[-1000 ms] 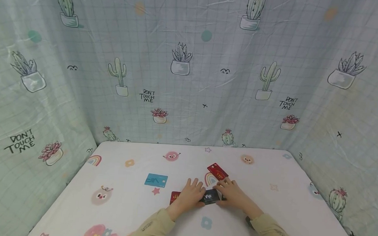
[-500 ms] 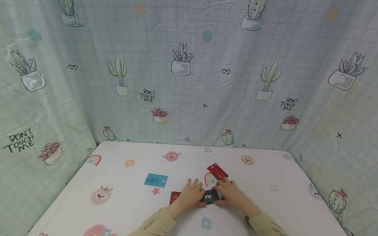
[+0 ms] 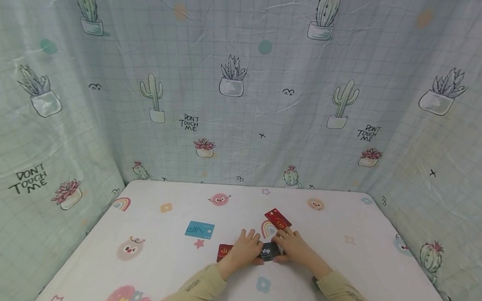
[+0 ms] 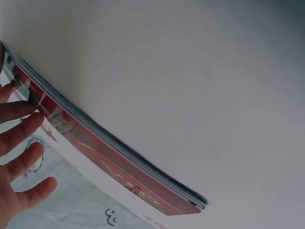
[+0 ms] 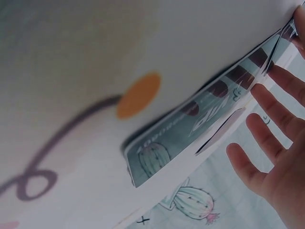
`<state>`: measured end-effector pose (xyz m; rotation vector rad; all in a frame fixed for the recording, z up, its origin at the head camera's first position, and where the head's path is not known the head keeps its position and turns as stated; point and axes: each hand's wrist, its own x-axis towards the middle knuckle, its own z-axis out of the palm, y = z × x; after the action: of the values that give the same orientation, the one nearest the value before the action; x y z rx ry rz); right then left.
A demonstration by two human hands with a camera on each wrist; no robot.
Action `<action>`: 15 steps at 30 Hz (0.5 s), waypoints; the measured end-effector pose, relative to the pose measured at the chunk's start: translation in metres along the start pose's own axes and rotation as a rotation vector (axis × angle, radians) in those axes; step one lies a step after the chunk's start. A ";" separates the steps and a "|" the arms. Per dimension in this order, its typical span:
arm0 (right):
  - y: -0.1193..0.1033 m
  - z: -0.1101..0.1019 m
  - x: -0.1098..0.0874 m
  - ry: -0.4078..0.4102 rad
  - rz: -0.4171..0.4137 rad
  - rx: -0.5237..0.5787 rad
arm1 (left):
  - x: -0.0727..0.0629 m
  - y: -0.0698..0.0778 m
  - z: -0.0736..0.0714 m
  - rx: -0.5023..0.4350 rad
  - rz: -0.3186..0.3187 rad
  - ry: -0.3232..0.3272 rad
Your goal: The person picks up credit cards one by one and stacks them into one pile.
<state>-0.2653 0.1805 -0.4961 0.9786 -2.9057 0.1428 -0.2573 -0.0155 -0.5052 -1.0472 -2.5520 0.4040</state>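
Note:
In the head view a black card printed "Vip" (image 3: 270, 251) lies between my two hands at the middle of the table. My left hand (image 3: 244, 250) pinches its left end, thumb at the near edge and fingers at the far edge. From the other side, my right hand (image 3: 295, 248) pinches its right end the same way. A red card (image 3: 224, 251) shows partly beneath my left wrist; the left wrist view has it on top of a small stack (image 4: 114, 152). Under my right hand, a dark glossy card (image 5: 190, 119) fills the right wrist view, mostly hidden from the head camera.
Beyond my right fingers lies a red VIP card (image 3: 277, 219). A blue card (image 3: 199, 230) is on the left, past my left hand. Close to my right sleeve a dark object (image 3: 315, 281) peeks out. The white patterned table (image 3: 169, 265) is enclosed by cactus-print curtains (image 3: 248, 160).
My right hand has shifted very slightly left. The left hand, the black card and the other cards stay nearly where they were.

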 end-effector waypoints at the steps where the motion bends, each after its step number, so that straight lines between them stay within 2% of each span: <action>1: -0.001 0.000 0.000 0.001 -0.001 0.003 | 0.000 0.000 0.000 -0.005 -0.003 -0.005; 15: -0.005 0.002 0.001 -0.007 0.028 -0.003 | 0.000 0.003 -0.004 0.006 -0.020 -0.033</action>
<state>-0.2633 0.1758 -0.4981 0.9398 -2.9264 0.1367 -0.2535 -0.0129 -0.5026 -1.0195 -2.5861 0.4271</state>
